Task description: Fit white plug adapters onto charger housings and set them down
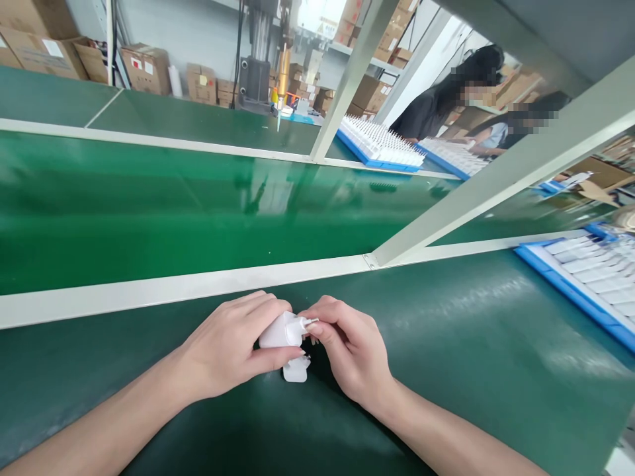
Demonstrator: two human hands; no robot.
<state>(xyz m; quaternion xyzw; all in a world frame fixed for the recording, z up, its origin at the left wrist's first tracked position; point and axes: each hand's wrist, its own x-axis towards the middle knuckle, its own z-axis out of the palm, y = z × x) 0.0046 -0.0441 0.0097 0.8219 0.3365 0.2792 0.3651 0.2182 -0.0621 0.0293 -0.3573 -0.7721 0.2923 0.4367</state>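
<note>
1. The dark green table [471,330] is under both hands and spreads out on each side of the grip.
2. A shiny green belt [149,211] runs across, past the grip.
3. A pale post [471,197] slants up beyond the grip, to its right.
4. A blue tray [570,283] full of white things sits on the table, well to the right of the grip.
5. The left hand [238,344] has its thumb and fingers pressed around a white plug [282,332].
6. The right hand [354,347] bends its thumb and finger in close to the pins [312,321]. I cannot tell if it pinches them.
7. The plug is up above the table, and its pins point at the right hand.
8. A small white piece [296,371] lies just below the left thumb.
</note>
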